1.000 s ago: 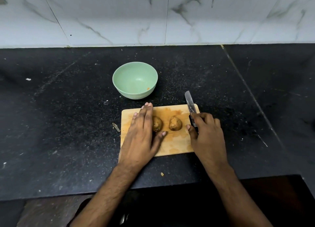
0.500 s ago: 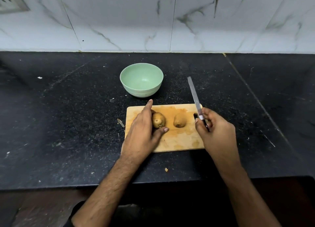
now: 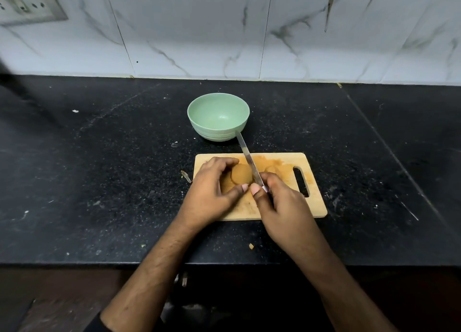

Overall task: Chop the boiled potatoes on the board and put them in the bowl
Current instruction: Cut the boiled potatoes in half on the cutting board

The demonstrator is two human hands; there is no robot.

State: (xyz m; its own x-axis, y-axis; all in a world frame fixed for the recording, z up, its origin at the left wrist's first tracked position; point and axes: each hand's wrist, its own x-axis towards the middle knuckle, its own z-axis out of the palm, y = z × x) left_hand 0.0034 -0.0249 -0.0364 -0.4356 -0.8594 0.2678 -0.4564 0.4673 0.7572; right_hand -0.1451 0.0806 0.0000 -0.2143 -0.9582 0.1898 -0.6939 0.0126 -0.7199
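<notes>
A wooden cutting board (image 3: 311, 202) lies on the black counter. On it sits a brown boiled potato (image 3: 241, 174), and my left hand (image 3: 210, 192) curls round its left side. My right hand (image 3: 282, 207) grips the handle of a knife (image 3: 245, 154). The blade lies along the potato's right side and points toward the bowl. A second potato (image 3: 271, 168) shows partly behind the blade and my right hand. The empty green bowl (image 3: 218, 117) stands just beyond the board.
The black counter (image 3: 99, 169) carries crumbs and a small peel scrap (image 3: 185, 175) left of the board. A marble-tiled wall with a socket plate (image 3: 27, 3) rises behind. The counter's front edge runs under my forearms.
My right hand has swung the knife left from the board's right edge to the potato. My left hand has gone from lying flat to curling round the left potato.
</notes>
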